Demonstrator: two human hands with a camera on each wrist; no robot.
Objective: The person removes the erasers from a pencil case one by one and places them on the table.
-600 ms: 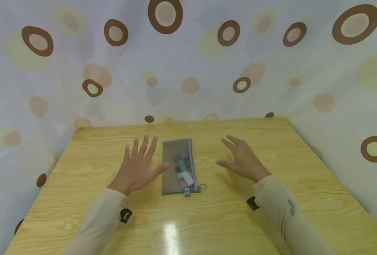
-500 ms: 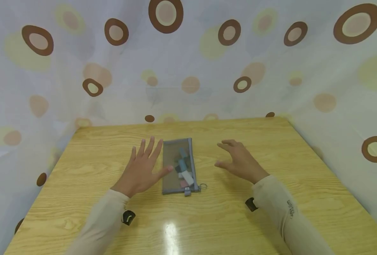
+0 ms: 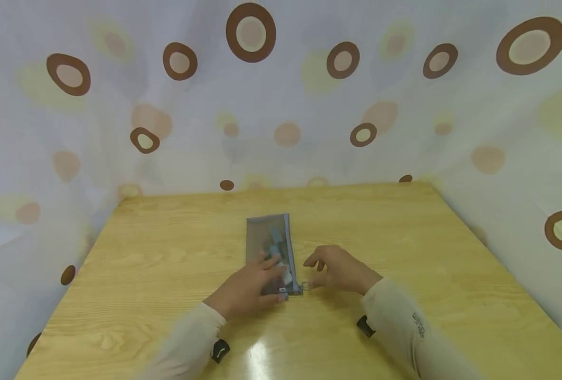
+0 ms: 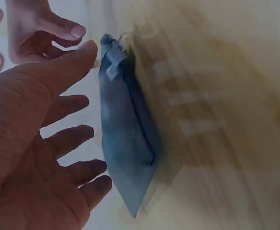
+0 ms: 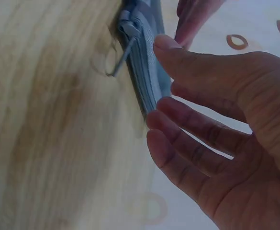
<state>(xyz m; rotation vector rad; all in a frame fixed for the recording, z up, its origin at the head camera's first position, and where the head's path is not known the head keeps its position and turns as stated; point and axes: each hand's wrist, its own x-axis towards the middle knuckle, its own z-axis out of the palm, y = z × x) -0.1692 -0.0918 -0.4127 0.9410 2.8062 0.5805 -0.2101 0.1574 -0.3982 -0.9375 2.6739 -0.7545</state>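
A grey see-through zip pouch (image 3: 262, 235) lies flat on the wooden table, with blue, white and dark small pieces showing inside. My left hand (image 3: 249, 285) is over its near left part, fingers spread, covering some of the contents. In the left wrist view those fingertips are right beside the pouch (image 4: 125, 124), not curled round it. My right hand (image 3: 342, 268) hovers just right of the zip edge, thumb and fingers loosely bent with a gap between them. By its thumb is the zip's pull ring (image 3: 305, 286), which stands out from the pouch corner in the right wrist view.
The wooden table (image 3: 167, 237) stretches around the pouch. A white sheet (image 3: 262, 158) with brown and yellow circles hangs behind and at both sides. Dark wrist straps (image 3: 220, 350) stick out below both light sleeves.
Both hands have moved inward and nearer to the body. My left hand has come over the near part of the pouch; my right has come close to the pull ring. The head view has tilted slightly.
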